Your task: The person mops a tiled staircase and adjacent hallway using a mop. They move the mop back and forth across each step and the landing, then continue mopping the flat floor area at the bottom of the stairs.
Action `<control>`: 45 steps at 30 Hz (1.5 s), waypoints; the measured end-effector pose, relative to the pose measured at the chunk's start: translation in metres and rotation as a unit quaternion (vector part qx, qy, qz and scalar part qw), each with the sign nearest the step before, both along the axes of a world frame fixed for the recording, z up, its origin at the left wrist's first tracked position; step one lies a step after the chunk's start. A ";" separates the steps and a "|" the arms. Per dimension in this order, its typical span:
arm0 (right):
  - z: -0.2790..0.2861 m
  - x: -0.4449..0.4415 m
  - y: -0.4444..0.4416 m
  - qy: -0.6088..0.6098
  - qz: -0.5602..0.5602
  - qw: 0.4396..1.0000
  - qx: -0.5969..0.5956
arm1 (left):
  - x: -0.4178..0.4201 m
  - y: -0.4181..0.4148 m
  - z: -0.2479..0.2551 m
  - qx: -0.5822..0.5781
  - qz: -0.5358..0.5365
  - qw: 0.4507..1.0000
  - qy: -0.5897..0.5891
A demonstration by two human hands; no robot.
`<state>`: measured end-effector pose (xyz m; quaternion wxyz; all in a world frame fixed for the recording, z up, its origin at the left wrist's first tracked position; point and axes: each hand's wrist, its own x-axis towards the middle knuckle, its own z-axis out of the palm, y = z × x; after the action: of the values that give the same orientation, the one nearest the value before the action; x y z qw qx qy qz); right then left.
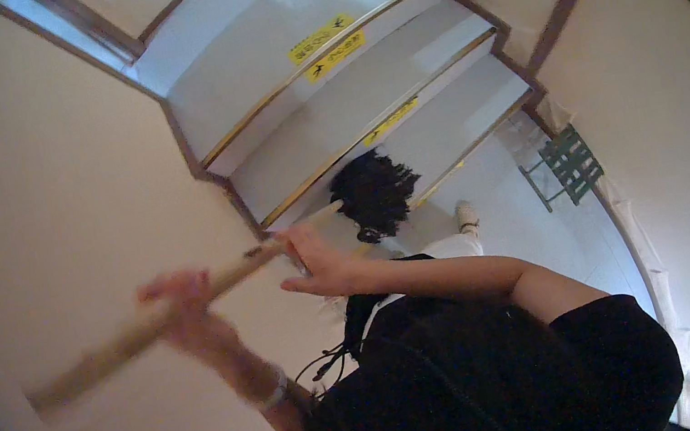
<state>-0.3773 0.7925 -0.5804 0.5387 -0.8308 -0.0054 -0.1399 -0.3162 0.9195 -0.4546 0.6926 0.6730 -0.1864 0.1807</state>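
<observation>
A mop with a black strand head [376, 193] and a long light wooden handle [105, 348] slants across the view. Its head lies on a lower stair tread, close to the riser behind it. Around the upper part of the handle is my left hand [187, 302], blurred, with a band on the wrist. Farther down, nearer the mop head, my right hand [322, 261] has its fingers on the handle, and its thumb stands apart from it.
Pale steps with brown edging [326, 108] rise ahead, bearing yellow warning stickers [336, 56]. A cream wall [75, 214] runs along the left. On the lower floor at the right, a green slatted folding stool [571, 165] stands by the wall. One shoe [467, 216] shows below me.
</observation>
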 end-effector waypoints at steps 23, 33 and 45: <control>0.096 -0.143 -0.178 -0.112 0.145 0.971 0.156 | -0.042 -0.172 -0.222 -0.055 -0.399 0.628 0.666; 0.143 -0.147 -0.173 -0.115 0.361 0.919 0.113 | -0.030 -0.167 -0.280 -0.129 -0.292 0.613 0.723; 0.133 -0.122 -0.130 0.020 0.159 0.918 0.363 | -0.012 -0.072 -0.344 -0.552 -0.156 0.517 0.636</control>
<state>-0.4990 0.6625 -0.4474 0.8181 -0.5693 -0.0760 -0.0284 -0.3285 0.8480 -0.7989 0.8760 0.0512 0.3389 -0.3393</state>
